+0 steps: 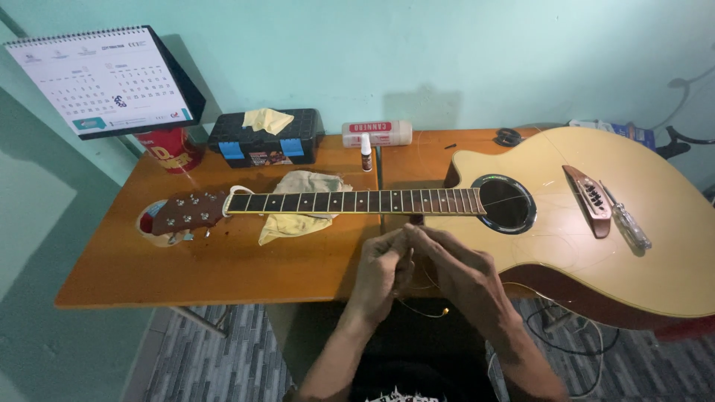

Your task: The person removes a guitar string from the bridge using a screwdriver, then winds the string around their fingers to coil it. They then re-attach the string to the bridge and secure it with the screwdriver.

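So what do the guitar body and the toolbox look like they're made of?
Guitar body: likely wood with a glossy pale lacquer top, since light reflects off it; darker reddish sides. Toolbox: looks like matte black moulded plastic with blue latches.

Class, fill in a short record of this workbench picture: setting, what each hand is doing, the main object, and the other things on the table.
Setting: orange wooden table against a pale green wall
Left hand: pinching a thin guitar string
Right hand: fingertips meeting the left hand's, on the same string
Main object: acoustic guitar lying flat
Also there: yellow cloth, black toolbox, small bottle, desk calendar
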